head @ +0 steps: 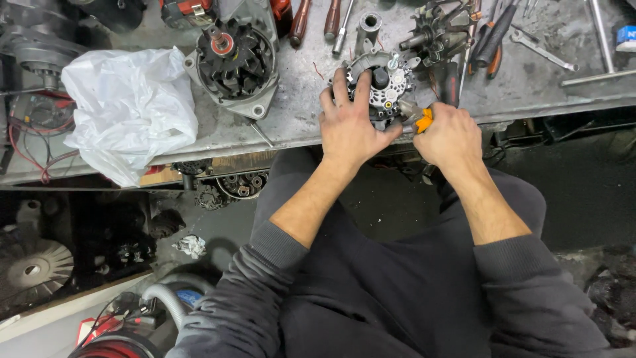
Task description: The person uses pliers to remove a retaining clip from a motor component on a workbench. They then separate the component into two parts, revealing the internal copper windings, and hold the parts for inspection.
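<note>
The fingers (346, 89) of the left hand (350, 129) are spread flat over the alternator (387, 89), index and middle reaching across its rear housing, thumb hooked around the near side to pin it down. The right hand (450, 136) is closed in a fist around the orange-handled pliers (419, 118), whose nose points left into the side of the alternator, just by the left thumb.

By my reading, the step in hand is working a small part at the housing's right flank with the pliers while the other hand steadies the body; whether the tip has already gripped anything I cannot tell. The next move calls for a firm hold-down and a short, controlled pull or twist, since the unit sits right at the bench's (298, 126) front edge and could slide off.

The alternator is a round, ribbed aluminium case with vent slots and a dark centre, grimy. Beyond it, toward the back edge, lie a rotor (440, 33), a socket (368, 26) and screwdrivers (490, 40). To the left stand a second housing (235, 63) and a crumpled white bag (129, 109); wrenches (543, 50) lie toward the right end
</note>
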